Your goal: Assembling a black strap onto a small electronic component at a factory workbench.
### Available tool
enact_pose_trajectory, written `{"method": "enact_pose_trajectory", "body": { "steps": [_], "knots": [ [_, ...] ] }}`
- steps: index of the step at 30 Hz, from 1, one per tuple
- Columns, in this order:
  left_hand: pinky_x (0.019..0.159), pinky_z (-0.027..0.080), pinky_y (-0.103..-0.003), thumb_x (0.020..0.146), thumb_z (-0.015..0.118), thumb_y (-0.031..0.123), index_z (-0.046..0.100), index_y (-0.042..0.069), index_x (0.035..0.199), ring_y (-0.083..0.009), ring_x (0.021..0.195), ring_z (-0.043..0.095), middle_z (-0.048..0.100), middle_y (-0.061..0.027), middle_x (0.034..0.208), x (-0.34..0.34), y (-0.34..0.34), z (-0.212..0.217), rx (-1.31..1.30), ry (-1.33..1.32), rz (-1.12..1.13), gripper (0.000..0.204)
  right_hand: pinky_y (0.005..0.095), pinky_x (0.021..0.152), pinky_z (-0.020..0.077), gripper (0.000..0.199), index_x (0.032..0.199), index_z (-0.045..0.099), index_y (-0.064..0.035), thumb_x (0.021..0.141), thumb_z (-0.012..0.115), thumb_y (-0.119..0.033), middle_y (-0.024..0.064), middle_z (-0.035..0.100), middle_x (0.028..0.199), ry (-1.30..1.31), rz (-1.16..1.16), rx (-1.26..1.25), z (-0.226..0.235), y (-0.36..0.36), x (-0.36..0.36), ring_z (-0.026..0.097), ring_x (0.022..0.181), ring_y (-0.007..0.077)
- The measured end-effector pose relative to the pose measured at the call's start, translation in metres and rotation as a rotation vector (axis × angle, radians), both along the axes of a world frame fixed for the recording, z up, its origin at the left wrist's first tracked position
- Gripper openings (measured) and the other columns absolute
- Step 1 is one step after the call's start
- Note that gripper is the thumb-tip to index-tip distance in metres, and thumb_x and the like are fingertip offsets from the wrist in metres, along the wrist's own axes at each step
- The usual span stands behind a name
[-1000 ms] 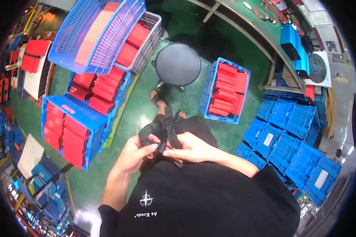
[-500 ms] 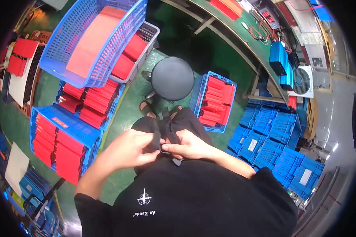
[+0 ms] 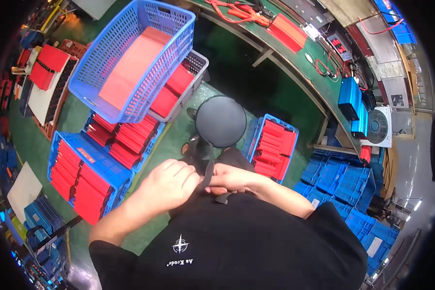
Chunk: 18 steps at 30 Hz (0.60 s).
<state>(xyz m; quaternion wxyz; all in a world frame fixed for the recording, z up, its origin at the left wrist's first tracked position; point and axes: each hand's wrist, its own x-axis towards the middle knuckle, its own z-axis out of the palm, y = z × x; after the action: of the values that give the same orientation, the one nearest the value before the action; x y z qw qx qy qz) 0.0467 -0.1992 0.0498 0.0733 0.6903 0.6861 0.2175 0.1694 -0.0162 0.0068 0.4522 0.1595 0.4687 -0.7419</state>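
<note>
My left hand (image 3: 171, 183) and my right hand (image 3: 232, 178) meet in front of my waist, both closed on a black strap (image 3: 207, 173) that runs up between them. The strap's lower end hangs just under my right hand against my black shirt (image 3: 237, 241). My fingers cover most of the strap. Right in front of the hands stands a round black stool (image 3: 221, 121), with my feet in sandals beside it on the green floor.
A large blue basket (image 3: 130, 58) with a red sheet sits on a grey crate at upper left. Blue crates of red flat parts (image 3: 82, 183) lie left and at right (image 3: 274, 145). Stacked blue crates (image 3: 343, 179) stand right, a green workbench (image 3: 295, 63) curves behind.
My view has tilted up and the scene has shifted down. My hands have drawn closer to my waist and the black strap is pulled straighter between them.
</note>
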Motion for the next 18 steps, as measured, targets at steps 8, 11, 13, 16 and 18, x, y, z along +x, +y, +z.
{"method": "enact_pose_trajectory", "body": {
  "steps": [8,11,13,16,18],
  "knots": [
    [0.074,0.050,-0.044,0.076,0.061,0.011,0.053,0.001,0.088,-0.0367,0.083,0.061,0.061,-0.0164,0.084,0.011,0.052,-0.019,-0.334,-0.349,0.177,0.018,0.0251,0.054,0.0408,0.024,0.099,0.059,-0.0044,0.082,0.068,-0.019,-0.0027,0.050,0.069,0.483,-0.432,0.356,-0.014,0.025,0.012,0.047,0.062,0.0060],
    [0.076,0.049,-0.045,0.079,0.061,0.012,0.055,-0.001,0.099,-0.0394,0.088,0.060,0.060,-0.0205,0.092,0.037,0.059,-0.033,-0.163,-0.469,0.347,0.025,0.0261,0.057,0.0427,0.025,0.089,0.059,-0.0040,0.078,0.074,-0.020,-0.0022,0.052,0.068,0.541,-0.302,0.600,0.000,0.050,0.016,0.048,0.063,0.0064],
    [0.078,0.048,-0.046,0.081,0.060,0.013,0.054,-0.001,0.103,-0.0406,0.091,0.059,0.060,-0.0225,0.096,0.058,0.062,-0.043,-0.118,-0.574,0.498,0.027,0.0302,0.052,0.0445,0.024,0.083,0.062,0.0006,0.079,0.073,-0.020,0.0042,0.057,0.061,0.649,-0.294,0.665,-0.008,0.059,0.024,0.055,0.055,0.0111],
    [0.077,0.049,-0.045,0.081,0.061,0.012,0.055,-0.001,0.103,-0.0410,0.092,0.059,0.060,-0.0225,0.096,0.089,0.061,-0.060,-0.117,-0.554,0.672,0.027,0.0351,0.053,0.0479,0.026,0.083,0.063,0.0027,0.080,0.071,-0.022,0.0116,0.064,0.064,0.742,-0.097,0.724,-0.019,0.069,0.028,0.065,0.056,0.0203],
    [0.076,0.050,-0.042,0.083,0.063,0.016,0.056,-0.002,0.100,-0.0369,0.089,0.061,0.062,-0.0199,0.094,0.102,0.063,-0.065,-0.095,-0.641,0.749,0.026,0.0356,0.055,0.0495,0.029,0.084,0.062,0.0035,0.082,0.071,-0.025,0.0129,0.065,0.065,0.636,-0.036,0.542,-0.035,0.071,0.035,0.066,0.059,0.0229]
  ]
}}
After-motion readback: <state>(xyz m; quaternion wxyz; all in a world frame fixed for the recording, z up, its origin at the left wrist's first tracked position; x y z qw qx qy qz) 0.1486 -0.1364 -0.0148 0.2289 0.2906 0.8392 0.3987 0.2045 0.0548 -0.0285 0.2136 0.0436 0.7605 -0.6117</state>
